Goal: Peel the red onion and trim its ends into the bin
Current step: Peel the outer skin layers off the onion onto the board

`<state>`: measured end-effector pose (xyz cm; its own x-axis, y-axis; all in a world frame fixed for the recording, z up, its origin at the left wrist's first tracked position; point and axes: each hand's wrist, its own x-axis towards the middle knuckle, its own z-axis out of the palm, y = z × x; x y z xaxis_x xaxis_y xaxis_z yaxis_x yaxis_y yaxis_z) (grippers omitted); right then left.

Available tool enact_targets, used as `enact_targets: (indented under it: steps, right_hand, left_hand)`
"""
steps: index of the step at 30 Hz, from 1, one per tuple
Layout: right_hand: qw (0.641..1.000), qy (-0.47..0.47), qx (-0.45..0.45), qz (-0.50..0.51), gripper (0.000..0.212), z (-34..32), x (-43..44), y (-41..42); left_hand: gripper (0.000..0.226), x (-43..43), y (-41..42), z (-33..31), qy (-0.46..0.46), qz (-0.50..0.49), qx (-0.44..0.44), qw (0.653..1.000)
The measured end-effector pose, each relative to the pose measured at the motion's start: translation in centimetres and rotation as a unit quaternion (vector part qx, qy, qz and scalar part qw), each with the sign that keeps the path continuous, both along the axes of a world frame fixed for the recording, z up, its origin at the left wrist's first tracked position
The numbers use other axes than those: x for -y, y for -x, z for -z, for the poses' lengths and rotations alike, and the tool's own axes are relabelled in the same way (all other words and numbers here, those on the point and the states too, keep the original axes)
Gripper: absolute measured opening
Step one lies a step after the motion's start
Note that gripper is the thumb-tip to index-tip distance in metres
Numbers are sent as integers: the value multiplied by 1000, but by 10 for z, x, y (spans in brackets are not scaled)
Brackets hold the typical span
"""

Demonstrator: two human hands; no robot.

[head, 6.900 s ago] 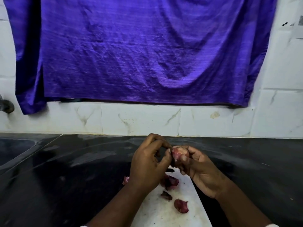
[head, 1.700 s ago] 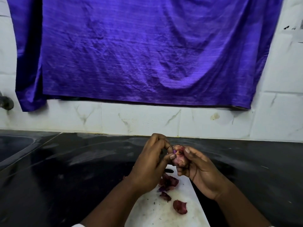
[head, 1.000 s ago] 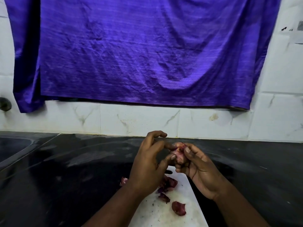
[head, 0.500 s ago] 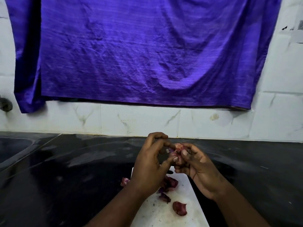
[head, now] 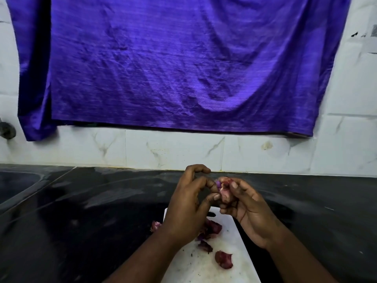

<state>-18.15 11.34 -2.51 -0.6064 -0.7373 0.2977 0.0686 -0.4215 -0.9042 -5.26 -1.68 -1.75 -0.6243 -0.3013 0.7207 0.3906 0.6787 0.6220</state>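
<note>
Now right hand [head: 252,211] curls round red onion [head: 225,194]; left hand [head: 186,205] pinches its skin with fingertips.

We hold the onion [head: 225,193] between our left hand [head: 187,209] and right hand [head: 246,209], above the board's [head: 224,270] far end. Peels [head: 223,259] lie on the board, one scrap [head: 155,225] just left of it on the counter [head: 81,221]. A cloth [head: 173,68] hangs behind; a sink [head: 16,184] sits far left.

A wrinkled purple woven cloth [head: 179,64] hangs flat against the white, grey-veined tiled wall [head: 173,150]. Below the wall runs a glossy black stone desk [head: 81,211]. A recessed sink [head: 16,184] occupies its left end, below a dark metal wall fitting [head: 7,130].
</note>
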Motion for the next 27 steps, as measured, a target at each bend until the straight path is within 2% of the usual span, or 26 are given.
enact_targets:
  steps: [3,7,10,14,16,20,24,27]
  right_hand:
    - [1000,6,3,15,68,0,0,5]
    - [1000,3,14,18,48,0,-1,6]
    - [1000,-2,16,14,43,0,-2,5]
    - [1000,-4,2,8,57,1,0,5]
    - [1000,-3,-5,5,65,1,0,5]
    - [1000,-4,-13,4,64,1,0,4]
    - [1000,-10,-13,9,42,1,0,4]
    - [1000,-21,-18,14,38,0,-1,3]
  left_hand:
    - [8,0,1,2,-3,23,11,1000]
    - [11,1,1,2,10,5,10,1000]
    - [26,1,0,1,24,-21,3,999]
    - [46,5,1,3,51,-18,2,999]
    - [44,5,2,4,77,-30,-1,997]
    - [33,3,0,2,76,-42,-17,996]
    - [24,2,0,2,78,-45,-15,996]
    - [24,3,0,3,79,-40,-8,996]
